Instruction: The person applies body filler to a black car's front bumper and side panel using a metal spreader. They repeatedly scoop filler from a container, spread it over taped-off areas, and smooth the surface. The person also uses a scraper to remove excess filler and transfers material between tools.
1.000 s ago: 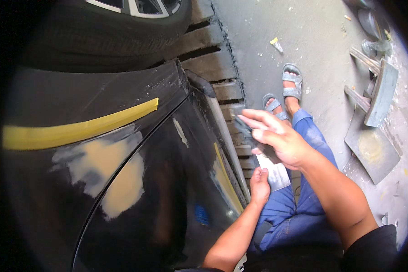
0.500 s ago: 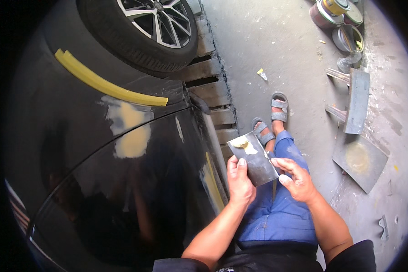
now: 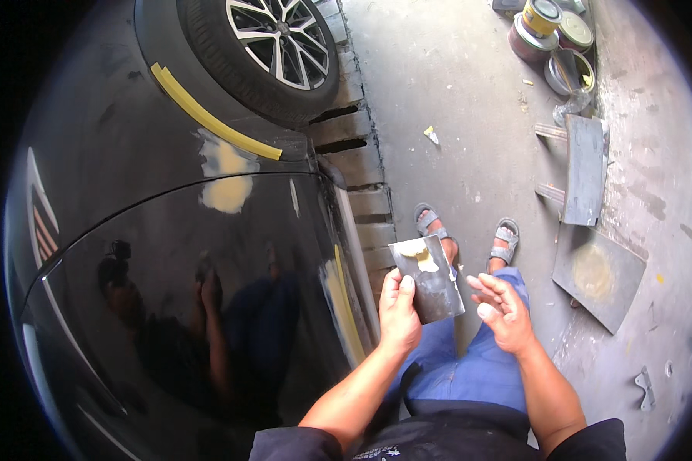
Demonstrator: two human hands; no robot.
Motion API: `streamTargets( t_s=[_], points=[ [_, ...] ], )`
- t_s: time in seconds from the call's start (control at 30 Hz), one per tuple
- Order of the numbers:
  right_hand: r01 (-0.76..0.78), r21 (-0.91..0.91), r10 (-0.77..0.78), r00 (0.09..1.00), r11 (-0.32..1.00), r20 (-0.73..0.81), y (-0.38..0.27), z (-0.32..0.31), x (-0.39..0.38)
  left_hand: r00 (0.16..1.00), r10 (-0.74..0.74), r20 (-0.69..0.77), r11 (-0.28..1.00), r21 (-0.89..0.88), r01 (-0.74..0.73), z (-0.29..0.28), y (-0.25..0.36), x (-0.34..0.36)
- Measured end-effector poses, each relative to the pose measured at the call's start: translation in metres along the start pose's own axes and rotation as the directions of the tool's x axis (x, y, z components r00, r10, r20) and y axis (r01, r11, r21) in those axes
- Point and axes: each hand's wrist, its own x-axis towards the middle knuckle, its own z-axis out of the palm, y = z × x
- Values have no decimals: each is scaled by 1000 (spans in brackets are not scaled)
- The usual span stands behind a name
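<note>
My left hand [image 3: 400,311] grips a grey rectangular plate [image 3: 434,290] with a lump of pale yellow paste [image 3: 415,250] near its top end and some smeared on its right edge. My right hand [image 3: 501,311] is just right of the plate, fingers apart and slightly curled, nothing visible between them. To my left is a glossy black car panel [image 3: 161,300] with cream filler patches [image 3: 227,184], a seam and yellow masking tape [image 3: 207,115] along the wheel arch.
A wheel [image 3: 281,46] stands beyond the panel, beside slotted drain covers [image 3: 338,131]. On the grey floor lie cans [image 3: 534,38], a low stool [image 3: 580,173], a square board [image 3: 607,276] and a small metal piece [image 3: 644,388]. My sandalled feet [image 3: 505,242] are below the plate.
My right hand has come down from above the plate and opened beside it. The plate now shows its paste-covered face. My feet have shifted apart, and the view has turned, showing more cans.
</note>
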Motion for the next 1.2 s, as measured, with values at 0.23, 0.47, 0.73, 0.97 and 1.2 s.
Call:
streamTargets(
  t_s=[0.23,0.47,0.73,0.97,1.2],
  points=[
    [311,-634,-164,946,708,280,5,-56,-64,993,115,-10,991,-73,-115,49,5,-51],
    [-6,-347,39,995,938,88,-55,-75,-108,983,147,107,958,-263,-115,64,41,-162],
    [-85,251,19,967,964,256,-132,-31,-158,966,244,82,895,-402,-192,31,50,-282],
    [-293,12,227,763,956,606,-128,30,-237,926,329,184,775,-613,-153,-2,22,-360],
    [-256,-147,287,691,955,664,-90,85,-301,870,470,152,700,-664,-262,-36,-41,-464]
  ],
)
